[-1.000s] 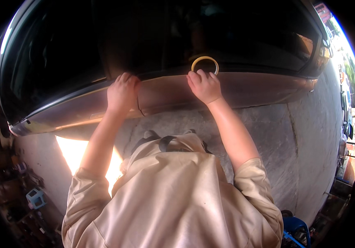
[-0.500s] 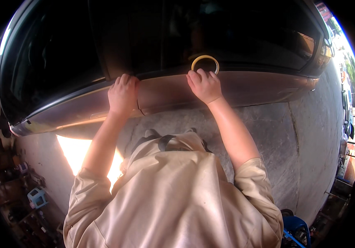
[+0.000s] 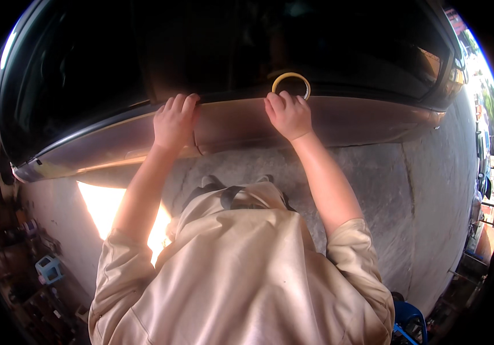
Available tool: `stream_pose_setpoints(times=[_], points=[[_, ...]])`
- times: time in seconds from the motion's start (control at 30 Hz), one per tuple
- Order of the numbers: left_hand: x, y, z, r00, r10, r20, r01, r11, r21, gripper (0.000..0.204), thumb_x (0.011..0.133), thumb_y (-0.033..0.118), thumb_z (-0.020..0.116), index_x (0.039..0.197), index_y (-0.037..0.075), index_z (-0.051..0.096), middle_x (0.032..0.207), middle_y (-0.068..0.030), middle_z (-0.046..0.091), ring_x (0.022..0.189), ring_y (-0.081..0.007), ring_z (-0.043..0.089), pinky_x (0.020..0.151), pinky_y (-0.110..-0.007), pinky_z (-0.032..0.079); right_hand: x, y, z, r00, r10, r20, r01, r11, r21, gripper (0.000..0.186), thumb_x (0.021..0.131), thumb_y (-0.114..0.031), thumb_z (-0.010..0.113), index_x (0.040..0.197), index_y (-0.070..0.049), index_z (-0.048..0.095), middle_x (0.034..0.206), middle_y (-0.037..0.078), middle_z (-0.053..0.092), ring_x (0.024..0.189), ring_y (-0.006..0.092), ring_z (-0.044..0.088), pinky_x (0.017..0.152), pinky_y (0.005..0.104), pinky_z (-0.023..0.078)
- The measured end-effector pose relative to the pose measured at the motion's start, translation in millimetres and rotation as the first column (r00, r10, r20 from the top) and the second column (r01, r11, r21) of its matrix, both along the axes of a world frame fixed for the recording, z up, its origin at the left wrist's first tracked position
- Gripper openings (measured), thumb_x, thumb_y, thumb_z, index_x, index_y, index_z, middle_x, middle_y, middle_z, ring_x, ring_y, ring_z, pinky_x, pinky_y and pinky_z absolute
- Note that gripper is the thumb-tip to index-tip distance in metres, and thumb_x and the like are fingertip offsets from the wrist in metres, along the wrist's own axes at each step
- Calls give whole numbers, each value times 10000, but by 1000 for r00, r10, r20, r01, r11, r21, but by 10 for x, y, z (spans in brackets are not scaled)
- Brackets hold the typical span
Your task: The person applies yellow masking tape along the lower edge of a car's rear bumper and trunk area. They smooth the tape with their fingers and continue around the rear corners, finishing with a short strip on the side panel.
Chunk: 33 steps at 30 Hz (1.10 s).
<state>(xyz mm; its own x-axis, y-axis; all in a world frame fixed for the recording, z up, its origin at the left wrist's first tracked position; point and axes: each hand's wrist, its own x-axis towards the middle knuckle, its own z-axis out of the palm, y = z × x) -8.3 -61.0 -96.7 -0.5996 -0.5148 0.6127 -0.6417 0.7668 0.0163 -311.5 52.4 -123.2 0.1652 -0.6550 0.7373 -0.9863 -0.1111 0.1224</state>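
A car [image 3: 350,118] with brownish side panels and dark windows stands in front of me. My left hand [image 3: 173,119] rests at the lower edge of the side window, near a door seam, its fingers bent together over the edge. What lies under those fingertips is hidden. Farther right on the same edge, my right hand [image 3: 290,116] is closed on a roll of yellow tape [image 3: 291,75]. The roll stands up against the dark glass, its lower part behind my fingers. A thin yellowish line follows the panel's upper edge left of my left hand.
Grey concrete floor [image 3: 367,190] lies below the car, with a bright sunlit patch [image 3: 100,204] at left. A light-blue plastic stool [image 3: 49,269] stands among clutter at lower left. Something blue [image 3: 410,322] is behind my right elbow.
Both hands and the tape roll appear slightly higher and farther right in the picture. The car has shifted a little in view too. Both hands keep nearly the same pose.
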Motion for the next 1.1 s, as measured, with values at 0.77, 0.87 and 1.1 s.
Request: stream_pose_setpoints(times=[0.77, 0.87, 1.1], points=[[289, 53, -165, 980, 115, -160, -58, 944, 324, 164, 915, 177, 820, 1038, 158, 713, 1015, -10, 702, 894, -256, 735, 688, -391, 585, 21, -5, 55, 1000, -20, 2, 20, 1000, 9, 209, 914, -207, 819, 1022, -183, 641, 827, 8, 605, 630, 213, 658, 625, 359, 488], [215, -11, -153, 981, -31, -193, 72, 975, 212, 181, 889, 173, 813, 1016, 158, 685, 1007, -13, 677, 902, -257, 711, 720, -414, 581, 16, -22, 63, 999, -39, -14, 39, 999, 3, 212, 914, -204, 818, 1026, -186, 639, 818, 3, 601, 629, 210, 659, 620, 355, 487], [-16, -177, -75, 944, -309, -116, 313, 950, 19, 238, 847, 188, 850, 1031, 158, 701, 1052, -7, 677, 914, -215, 669, 742, -370, 531, 39, 35, 120, 998, -63, -19, 64, 997, 48, 242, 895, -203, 826, 1020, -188, 619, 805, -2, 572, 636, 206, 643, 618, 347, 484]])
